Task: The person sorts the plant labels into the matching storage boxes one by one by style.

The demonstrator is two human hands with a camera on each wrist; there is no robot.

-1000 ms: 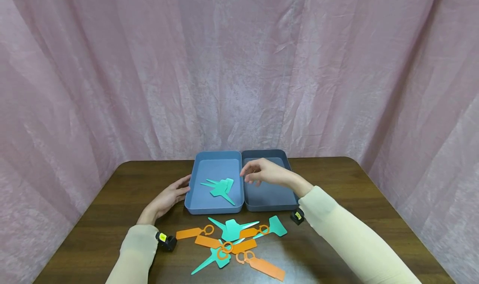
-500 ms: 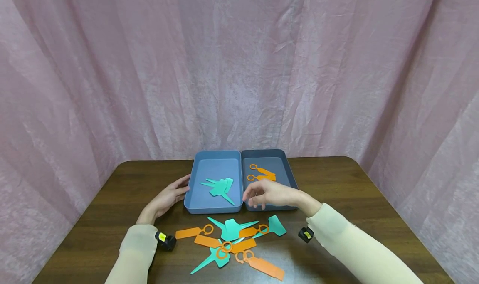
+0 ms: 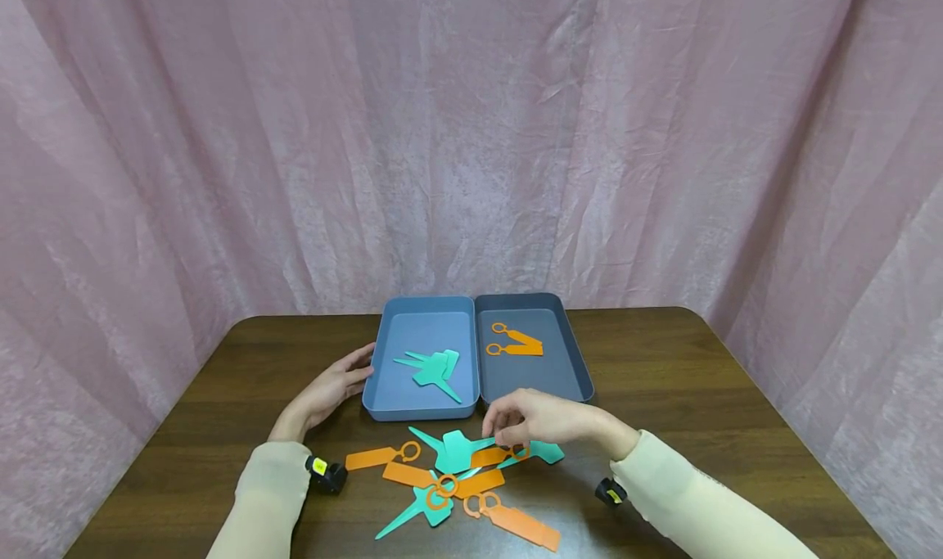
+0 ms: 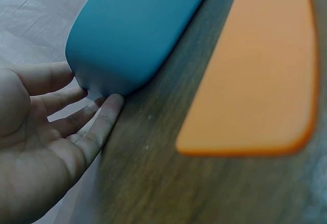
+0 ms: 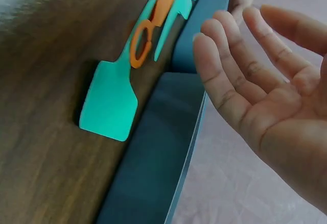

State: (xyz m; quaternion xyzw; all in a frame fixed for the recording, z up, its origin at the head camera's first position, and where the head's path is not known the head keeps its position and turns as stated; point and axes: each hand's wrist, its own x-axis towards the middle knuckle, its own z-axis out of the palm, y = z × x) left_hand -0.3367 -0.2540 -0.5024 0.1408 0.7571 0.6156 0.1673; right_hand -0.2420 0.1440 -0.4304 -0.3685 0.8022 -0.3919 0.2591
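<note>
My left hand (image 3: 333, 387) rests its fingers against the outer left side of the blue tray (image 3: 420, 326); the left wrist view has the fingertips at the tray's corner. Above the near edge of the dark grey tray (image 3: 530, 379) and the pile in front of it, my right hand (image 3: 541, 418) hangs with loosely bent fingers. Nothing is between those fingers in the right wrist view. Just below it lie a green T-shaped plant label (image 3: 454, 453), an orange ring tag (image 3: 482, 458) and another green plant label (image 5: 110, 101), partly hidden by the hand.
Inside the blue tray are overlapping green plant labels (image 3: 437, 371). Two orange ring tags (image 3: 523, 349) lie in the grey tray. Nearer me on the wooden table (image 3: 221, 428) are several more orange ring tags (image 3: 523, 526) and a green label (image 3: 401, 520). Behind hangs a pink curtain (image 3: 471, 133).
My right hand has drawn back from over the grey tray toward the pile, uncovering two orange ring tags in that tray. My left hand has stayed at the blue tray.
</note>
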